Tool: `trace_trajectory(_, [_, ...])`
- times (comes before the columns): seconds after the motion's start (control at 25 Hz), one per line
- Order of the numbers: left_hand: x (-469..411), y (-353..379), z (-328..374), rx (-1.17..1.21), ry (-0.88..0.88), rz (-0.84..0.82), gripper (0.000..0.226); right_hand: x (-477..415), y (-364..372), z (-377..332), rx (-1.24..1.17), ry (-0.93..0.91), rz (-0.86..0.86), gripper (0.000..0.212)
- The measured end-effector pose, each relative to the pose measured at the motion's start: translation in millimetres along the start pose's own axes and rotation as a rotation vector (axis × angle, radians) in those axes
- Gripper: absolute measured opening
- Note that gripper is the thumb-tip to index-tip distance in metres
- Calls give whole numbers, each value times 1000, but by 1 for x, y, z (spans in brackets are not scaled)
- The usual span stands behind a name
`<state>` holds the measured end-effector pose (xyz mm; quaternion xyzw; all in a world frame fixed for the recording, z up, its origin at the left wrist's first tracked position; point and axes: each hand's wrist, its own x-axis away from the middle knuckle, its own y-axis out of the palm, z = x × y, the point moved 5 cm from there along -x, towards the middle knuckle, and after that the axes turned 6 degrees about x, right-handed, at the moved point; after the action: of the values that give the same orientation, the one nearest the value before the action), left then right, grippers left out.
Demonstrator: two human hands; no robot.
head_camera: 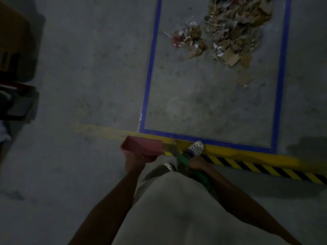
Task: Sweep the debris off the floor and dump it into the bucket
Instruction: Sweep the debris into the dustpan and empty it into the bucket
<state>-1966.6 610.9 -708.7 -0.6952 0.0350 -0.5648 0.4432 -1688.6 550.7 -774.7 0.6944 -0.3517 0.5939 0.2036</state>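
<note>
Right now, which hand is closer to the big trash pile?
Right. The right hand, gripping the green broom, is back from the trash pile, slightly to its left. The left hand, holding the red dustpan, is farther left.

Mottled grey across the concrete floor (pixel 88 68), with darker blotches. Bright blue for the tape outline (pixel 150 68) around the debris (pixel 235 27), which is mostly tan and brown, flecked with red and white scraps. Solid yellow for the floor line (pixel 238 153), then diagonal black-and-yellow stripes on the hazard tape (pixel 265 167) beside it. Dull red on the dustpan (pixel 143 147), green on the broom (pixel 183 159). White on the clogs (pixel 195 147), dotted with dark holes. Pale beige, finely ribbed, on the garment (pixel 173 209). Brown on the cardboard box (pixel 12 41) at far left.
</note>
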Motion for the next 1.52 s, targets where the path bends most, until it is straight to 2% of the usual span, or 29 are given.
trace_trajectory(0.08, [1, 5, -2, 38, -27, 4, 53, -3, -12, 8, -88, 52, 79, 18])
trace_trajectory(0.24, [2, 6, 5, 120, -35, 40, 51, -7, -70, 19, -323, 135, 354, 39])
trace_trajectory(0.36, [-1, -2, 19, 58, 59, 42, 44, 5, -102, 16, -535, 98, 496, 37])
trace_trajectory(0.48, [-9, -12, 43, -21, 181, 61, 40, 28, -99, 17, -508, 26, 464, 40])
trace_trajectory(0.56, [-15, -24, 67, 106, 204, 91, 42, 36, -94, 25, -362, 2, 398, 48])
trace_trajectory(0.64, [-22, -41, 90, 297, 168, 131, 54, 38, -96, 31, -262, -4, 335, 53])
trace_trajectory(0.76, [-43, -68, 125, 345, 173, 167, 50, 33, -109, 15, -232, 46, 294, 44])
trace_trajectory(0.88, [-69, -96, 158, 380, 188, 166, 51, 27, -135, -25, -360, 117, 400, 32])
trace_trajectory(1.0, [-120, -143, 202, 407, 233, 146, 48, 11, -187, -93, -525, 51, 494, 28])
trace_trajectory(1.28, [-222, -277, 299, 357, 325, 136, 50, -18, -288, -284, -680, -177, 410, 66])
trace_trajectory(1.4, [-254, -311, 324, 252, 315, 146, 51, -41, -320, -338, -714, -183, 323, 63])
trace_trajectory(1.52, [-278, -328, 338, 293, 244, 144, 58, -72, -352, -373, -672, -162, 288, 43])
